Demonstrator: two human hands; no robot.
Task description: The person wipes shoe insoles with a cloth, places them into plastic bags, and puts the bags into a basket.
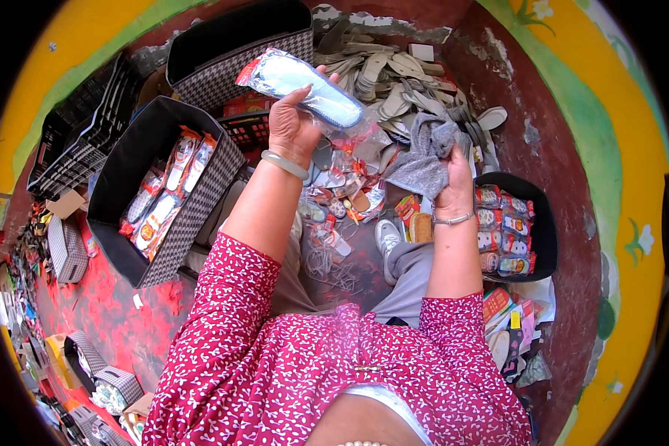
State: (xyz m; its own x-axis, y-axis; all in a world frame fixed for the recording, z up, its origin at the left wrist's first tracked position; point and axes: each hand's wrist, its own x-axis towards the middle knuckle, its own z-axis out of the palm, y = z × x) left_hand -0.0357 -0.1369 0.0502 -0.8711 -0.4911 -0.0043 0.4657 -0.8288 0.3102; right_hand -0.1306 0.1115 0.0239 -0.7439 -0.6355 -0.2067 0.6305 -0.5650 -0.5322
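Observation:
My left hand (293, 123) is raised and closed round a pack of light blue insoles (308, 85) in clear plastic with a red top. Its thumb lies across the wrapper. To the right, my right hand (456, 184) grips a crumpled grey cloth (422, 165), which hangs down from the fingers. Below and between my hands, a heap of packaged insoles (342, 182) in clear and orange wrappers covers the floor. Beyond the cloth lies a large pile of loose pale insoles (394, 78).
A checked bin (201, 215) with several packs stands at left, another checked bin (238, 67) behind it. Black crates (82, 126) are stacked far left. Right of my right forearm, a black bin (546, 230) holds rows of packs. A dark red wall (557, 149) curves round the right side.

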